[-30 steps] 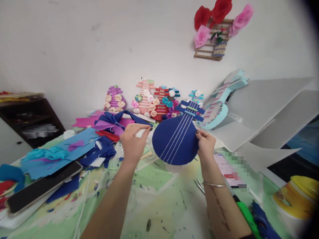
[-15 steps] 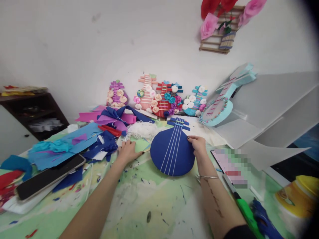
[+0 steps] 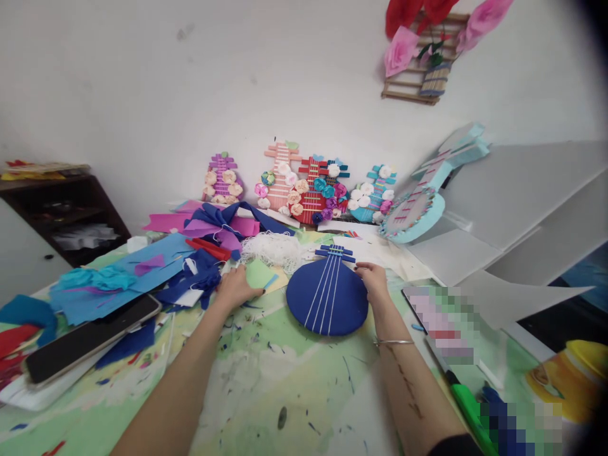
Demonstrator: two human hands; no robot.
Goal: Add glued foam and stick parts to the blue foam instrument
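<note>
The dark blue lute-shaped piece (image 3: 327,297) is at the middle of the worktop (image 3: 266,405), round end toward the near edge, its neck and crossbars toward the far edge by the wall. Whether it lies fully flat or is tipped a little, I cannot tell.

The right hand (image 3: 377,285) seems to pinch it at the right side of the body, just below the neck, with the thumb and fingers close together at the rim. The left hand (image 3: 235,288) is well apart from it, low over the worktop beside the green paper (image 3: 259,273), thumb spread away from the fingers; the fingertips are hidden, so I cannot tell whether they hold anything.

To handle the piece well, grip only the rim, as here, since a finger dragged across the white strings (image 3: 324,291) could pull them out of line. Support the wide body rather than the slim neck, which looks easier to bend. Keep the tangle of white thread (image 3: 273,250), near the neck toward the far edge, apart from the crossbars, where a loop could snag. The green-handled cutter (image 3: 472,411), toward the near right corner, is best kept away from the forearm.
</note>
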